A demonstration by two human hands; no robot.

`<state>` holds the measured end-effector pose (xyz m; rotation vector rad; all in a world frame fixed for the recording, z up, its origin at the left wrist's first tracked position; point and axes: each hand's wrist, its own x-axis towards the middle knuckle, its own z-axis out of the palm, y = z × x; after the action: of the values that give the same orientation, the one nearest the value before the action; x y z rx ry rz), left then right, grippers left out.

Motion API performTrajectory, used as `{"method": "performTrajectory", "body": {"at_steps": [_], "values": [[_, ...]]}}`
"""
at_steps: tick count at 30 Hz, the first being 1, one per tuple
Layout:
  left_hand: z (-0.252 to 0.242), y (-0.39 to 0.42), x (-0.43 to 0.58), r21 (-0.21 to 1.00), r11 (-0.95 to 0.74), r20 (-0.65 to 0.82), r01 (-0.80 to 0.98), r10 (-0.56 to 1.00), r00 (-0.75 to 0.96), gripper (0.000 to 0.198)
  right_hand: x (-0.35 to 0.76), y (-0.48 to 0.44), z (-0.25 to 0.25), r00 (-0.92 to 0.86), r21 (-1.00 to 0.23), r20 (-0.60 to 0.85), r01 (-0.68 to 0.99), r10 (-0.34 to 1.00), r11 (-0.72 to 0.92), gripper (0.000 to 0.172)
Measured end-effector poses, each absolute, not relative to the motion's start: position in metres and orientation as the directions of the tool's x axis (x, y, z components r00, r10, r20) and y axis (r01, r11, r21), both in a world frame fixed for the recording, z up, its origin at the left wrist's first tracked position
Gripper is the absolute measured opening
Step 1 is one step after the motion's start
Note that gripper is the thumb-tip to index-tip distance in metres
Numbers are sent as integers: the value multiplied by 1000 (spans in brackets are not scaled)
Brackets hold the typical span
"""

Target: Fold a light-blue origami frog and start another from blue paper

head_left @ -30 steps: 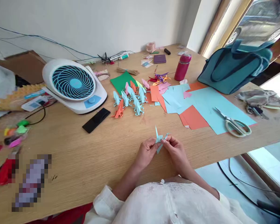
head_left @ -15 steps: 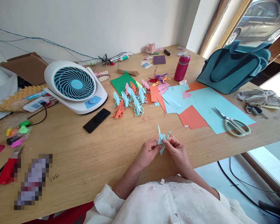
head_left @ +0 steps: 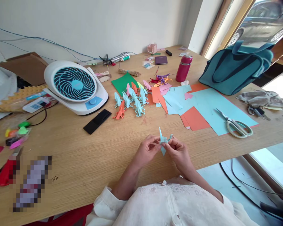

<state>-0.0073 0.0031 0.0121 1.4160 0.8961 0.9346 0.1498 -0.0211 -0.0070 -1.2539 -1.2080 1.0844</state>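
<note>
A light blue folded paper figure [head_left: 163, 140], with one thin point sticking up and another hanging down, is between my two hands over the table's front edge. My left hand [head_left: 148, 149] pinches its left side, thumb against forefinger. From the right, my right hand [head_left: 178, 152] grips the paper, thumb in front. The fingertips cover part of the folds. Beyond them stands a cluster of finished folded paper figures [head_left: 138, 106], mostly light blue, with orange, pink and yellow ones among them.
Light blue sheets [head_left: 202, 103] and orange paper [head_left: 195, 119] lie ahead to the right, with scissors [head_left: 237, 125] on top. A black phone [head_left: 97, 121] and a white fan [head_left: 75, 84] are at left. A red bottle [head_left: 184, 68] and a teal bag [head_left: 235, 69] stand behind.
My left hand has shifted slightly up and left, its fingers loosening a little on the paper. The paper figure has tilted slightly. My right hand stays nearly in place.
</note>
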Motion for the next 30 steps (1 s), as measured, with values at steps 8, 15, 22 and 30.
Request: {"method": "performTrajectory", "body": {"at_steps": [8, 15, 22, 30], "values": [[16, -1, 2, 941, 183, -96, -283, 951, 295, 20, 147, -22, -5, 49, -996, 87, 9, 995, 87, 27], [13, -2, 5, 776, 388, -253, -497, 913, 319, 19, 148, -23, 10, -81, -973, -147, -170, 986, -159, 29], [12, 0, 3, 796, 361, -251, -486, 927, 278, 25, 146, -23, 8, -32, -970, -172, -167, 985, -175, 33], [6, -1, 3, 967, 109, -87, -229, 991, 102, 23, 145, -23, -6, 38, -992, 3, -129, 999, 7, 21]]}}
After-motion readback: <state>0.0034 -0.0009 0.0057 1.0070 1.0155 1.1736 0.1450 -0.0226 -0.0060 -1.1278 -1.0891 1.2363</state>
